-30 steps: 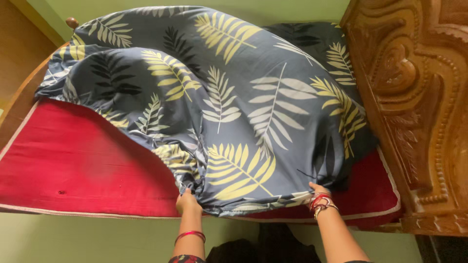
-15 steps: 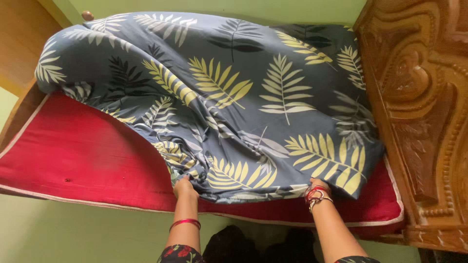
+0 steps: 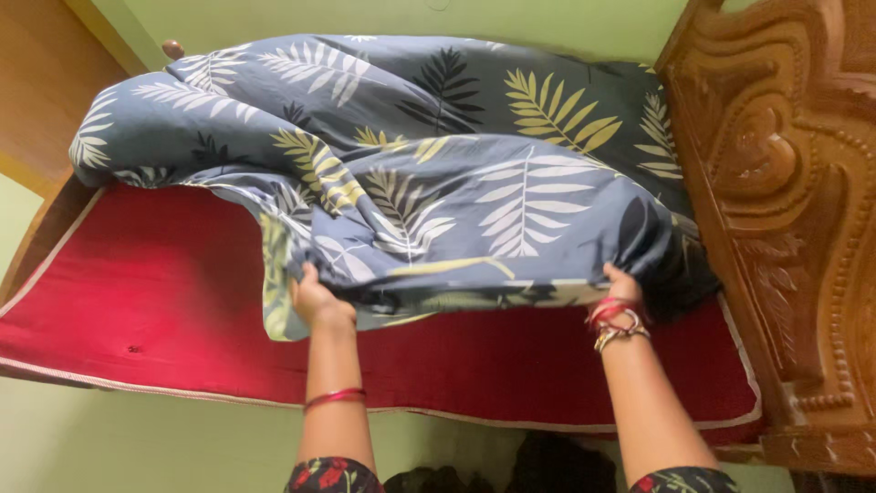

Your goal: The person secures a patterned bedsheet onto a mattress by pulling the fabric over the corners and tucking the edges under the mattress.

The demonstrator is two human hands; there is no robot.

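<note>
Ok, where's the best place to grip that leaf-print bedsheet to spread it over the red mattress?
Grip the bedsheet along its near hem, coming from the mattress's front edge. That hem hangs loose and bunched toward the person, while the far side lies heaped against the wall. The left hand and right hand each pinch it, spread wide apart, which looks well suited to keeping the edge taut.

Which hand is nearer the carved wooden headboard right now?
Right. The right hand grips the leaf-print sheet close beside the carved headboard; the left hand holds the sheet's edge farther off, over the middle of the red mattress.
</note>
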